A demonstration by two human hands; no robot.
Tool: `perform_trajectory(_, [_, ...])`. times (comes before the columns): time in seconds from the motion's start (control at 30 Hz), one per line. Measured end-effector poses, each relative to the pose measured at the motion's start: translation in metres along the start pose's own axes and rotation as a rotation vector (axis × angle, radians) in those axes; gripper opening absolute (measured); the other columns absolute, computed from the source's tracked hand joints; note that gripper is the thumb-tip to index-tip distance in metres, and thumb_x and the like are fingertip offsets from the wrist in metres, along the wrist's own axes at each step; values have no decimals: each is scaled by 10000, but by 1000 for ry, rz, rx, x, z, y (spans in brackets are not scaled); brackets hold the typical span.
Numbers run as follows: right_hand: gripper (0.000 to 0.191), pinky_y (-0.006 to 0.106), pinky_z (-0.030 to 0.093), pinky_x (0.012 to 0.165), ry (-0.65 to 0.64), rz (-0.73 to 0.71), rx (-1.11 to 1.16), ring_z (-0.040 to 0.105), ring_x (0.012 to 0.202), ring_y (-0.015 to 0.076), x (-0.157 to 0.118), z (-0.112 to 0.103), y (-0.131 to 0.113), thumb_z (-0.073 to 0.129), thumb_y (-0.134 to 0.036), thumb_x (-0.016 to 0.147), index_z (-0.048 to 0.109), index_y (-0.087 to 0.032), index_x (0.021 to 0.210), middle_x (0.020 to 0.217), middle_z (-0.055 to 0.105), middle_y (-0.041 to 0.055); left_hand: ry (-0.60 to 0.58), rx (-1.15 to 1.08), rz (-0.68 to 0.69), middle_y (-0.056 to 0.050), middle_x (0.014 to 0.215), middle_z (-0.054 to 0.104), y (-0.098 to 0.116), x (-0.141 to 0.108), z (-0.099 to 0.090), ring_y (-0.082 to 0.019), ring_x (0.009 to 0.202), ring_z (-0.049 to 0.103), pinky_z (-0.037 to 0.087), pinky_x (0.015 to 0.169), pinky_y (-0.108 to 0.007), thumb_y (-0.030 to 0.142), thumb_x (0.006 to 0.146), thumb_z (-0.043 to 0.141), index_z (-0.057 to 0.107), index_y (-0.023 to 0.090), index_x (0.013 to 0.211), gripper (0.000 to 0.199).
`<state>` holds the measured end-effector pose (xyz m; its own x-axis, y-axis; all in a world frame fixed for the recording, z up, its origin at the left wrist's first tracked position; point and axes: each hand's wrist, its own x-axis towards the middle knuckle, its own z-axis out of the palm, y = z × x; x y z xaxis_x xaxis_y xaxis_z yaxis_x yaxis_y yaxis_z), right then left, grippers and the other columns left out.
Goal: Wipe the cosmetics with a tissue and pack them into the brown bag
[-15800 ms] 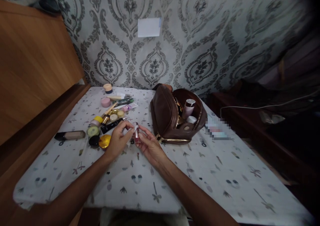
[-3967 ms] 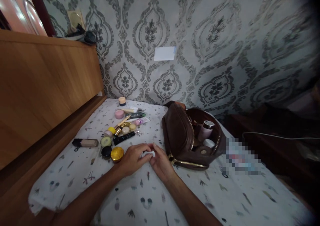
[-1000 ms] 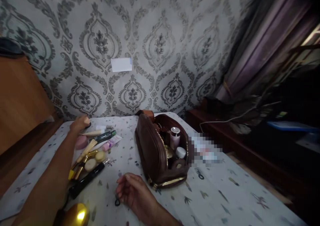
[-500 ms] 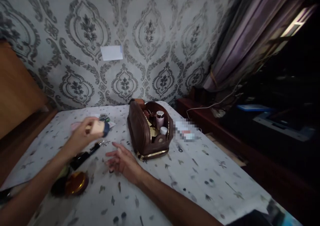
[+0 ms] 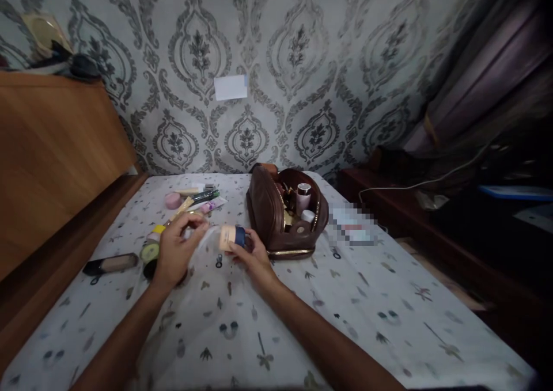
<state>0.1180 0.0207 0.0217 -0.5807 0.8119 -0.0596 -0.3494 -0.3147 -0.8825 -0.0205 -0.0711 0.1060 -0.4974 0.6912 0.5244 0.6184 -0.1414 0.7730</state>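
My right hand point(image 5: 254, 258) is closed round a small peach-coloured jar point(image 5: 227, 238) with a dark blue lid, which lies sideways in the fingers. Just left of the jar, my left hand point(image 5: 177, 247) has loosely bent fingers with a gap at the thumb, and nothing shows in it; the fingertips are slightly blurred. To the right of both hands stands an unzipped brown toiletry bag point(image 5: 263, 212). Inside are a pink bottle point(image 5: 303, 198) with a shiny cap and a white-lidded container point(image 5: 307, 216).
Left of my left hand lie a foundation bottle point(image 5: 114, 263), a green round container point(image 5: 150, 253) and a pink jar point(image 5: 173, 200). Several tubes and pencils are behind it, including a purple-white tube point(image 5: 209, 207). A wooden cabinet point(image 5: 64, 166) borders the left side.
The jar has passed from my left hand to my right hand. My hands have come together over the cloth, and the view has turned left, showing more cosmetics.
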Motion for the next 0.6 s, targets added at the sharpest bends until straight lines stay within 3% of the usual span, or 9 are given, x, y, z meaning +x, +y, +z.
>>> perform_trajectory(0.07, [614,244,480,568,-27,-89,-127,647,697,150,0,2,3,858,-342,584,530,-234,1092,934,653,0,-15,15,109,-44,948,685,5,-9,14,-248,981,604,445,933,-366,341,871,583,691,241,856,148])
perform_trajectory(0.17, [526,310,497,823,-92,-285,-245,621,908,189,-2,3,6,822,-254,573,568,-217,1033,985,644,10,-308,146,217,-75,1080,695,6,-23,36,-284,1056,597,410,988,-428,302,901,549,718,256,942,180])
perform_trajectory(0.23, [480,327,462,902,-131,-328,-301,594,975,204,-5,2,6,791,-228,600,576,-203,1029,1007,637,16,-418,159,185,-86,1083,696,2,-28,42,-281,1023,610,426,951,-420,294,932,503,711,251,984,219])
perform_trajectory(0.3, [499,329,467,869,-181,-272,-336,590,948,206,-9,1,4,784,-240,624,564,-199,1070,1007,625,15,-403,92,111,-93,1074,685,-3,-29,41,-263,1013,615,439,926,-387,290,951,456,690,231,1023,252])
perform_trajectory(0.4, [565,322,475,812,-272,-219,-419,586,912,205,-14,-2,3,815,-276,629,552,-203,1124,1030,610,26,-262,-54,-45,-74,1026,679,-13,-24,33,-242,1009,607,425,937,-356,305,917,489,677,210,1000,227])
perform_trajectory(0.5, [579,336,464,863,-370,-309,-511,579,991,228,-18,-2,2,836,-303,656,567,-212,1160,1110,603,60,-228,-282,-324,-26,873,678,-25,-18,26,-222,923,603,441,879,-314,347,801,626,687,207,826,155])
perform_trajectory(0.6, [526,372,435,946,-461,-441,-575,556,1093,257,-19,-3,-1,808,-317,729,579,-230,1195,1148,597,78,-268,-413,-522,-3,740,648,-35,-16,25,-188,753,605,469,711,-278,415,694,709,663,192,712,228])
